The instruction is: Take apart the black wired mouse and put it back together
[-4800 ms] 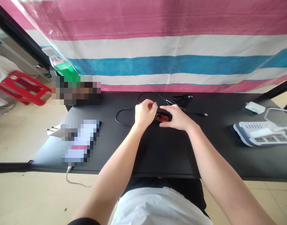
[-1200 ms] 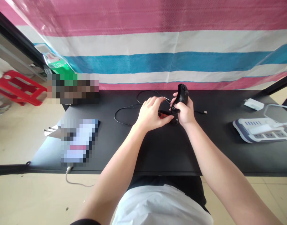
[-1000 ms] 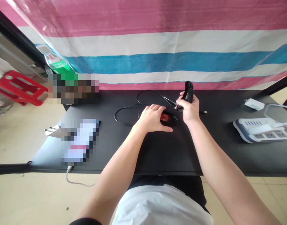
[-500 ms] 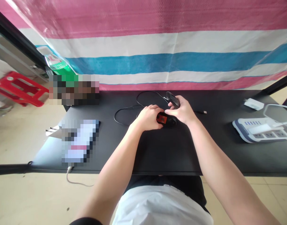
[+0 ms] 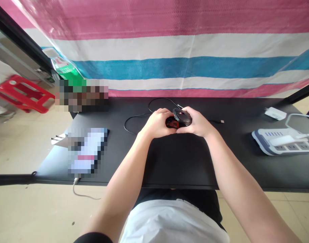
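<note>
Above the black table, my left hand [image 5: 159, 123] is closed around the mouse base [image 5: 173, 124], whose orange-red circuit board shows between my fingers. The black mouse cover [image 5: 183, 117] is gripped in my right hand [image 5: 197, 121], tilted over the right part of that base. Cover and base are close together; whether they touch is hard to tell. A thin pale tip [image 5: 180, 106] sticks out behind the right fingers, and the rest of it is hidden. The black cable [image 5: 129, 118] loops out behind my left hand, and a USB plug [image 5: 222, 121] lies right of my right hand.
At right on the table [image 5: 179, 165] sit a power strip [image 5: 283, 141] with a white cable and a white charger [image 5: 275, 113]. At left lies a blurred phone [image 5: 90, 150] near a plug [image 5: 59, 140]. A green-labelled bottle [image 5: 70, 74] stands at the back left; a striped sheet [image 5: 154, 64] hangs behind.
My right hand has lowered and turned the mouse cover from upright to lying over the base. My left hand has shifted slightly, still around the base.
</note>
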Tool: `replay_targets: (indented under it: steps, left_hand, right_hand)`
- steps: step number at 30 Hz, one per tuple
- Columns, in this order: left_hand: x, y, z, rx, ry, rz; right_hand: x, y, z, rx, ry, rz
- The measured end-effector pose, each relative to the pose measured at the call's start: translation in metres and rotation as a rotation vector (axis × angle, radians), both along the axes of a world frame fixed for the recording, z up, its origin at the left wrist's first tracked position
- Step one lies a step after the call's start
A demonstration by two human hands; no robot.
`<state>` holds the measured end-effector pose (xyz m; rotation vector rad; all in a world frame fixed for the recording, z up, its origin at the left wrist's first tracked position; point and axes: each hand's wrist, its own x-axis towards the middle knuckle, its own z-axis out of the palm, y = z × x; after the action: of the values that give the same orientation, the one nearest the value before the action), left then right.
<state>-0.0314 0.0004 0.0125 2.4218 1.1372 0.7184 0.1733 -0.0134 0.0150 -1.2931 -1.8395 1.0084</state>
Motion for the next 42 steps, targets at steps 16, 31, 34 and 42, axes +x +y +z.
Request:
replay_targets:
  steps: [16, 31, 34, 42]
  left_hand:
    - [0.012, -0.011, 0.003, 0.084, -0.355, 0.204]
    - [0.03, -0.006, -0.011, -0.741, -0.967, 0.102]
    - [0.03, -0.003, -0.016, -0.771, -1.053, 0.12]
    - [0.034, 0.0, -0.019, -0.738, -1.339, 0.253]
  right_hand:
    - [-0.004, 0.012, -0.019, -0.009, 0.454, -0.354]
    - [-0.022, 0.008, -0.023, 0.02, 0.603, -0.33]
    - [-0.024, 0.008, -0.023, 0.009, 0.624, -0.322]
    - [-0.026, 0.007, -0.022, 0.05, 0.631, -0.34]
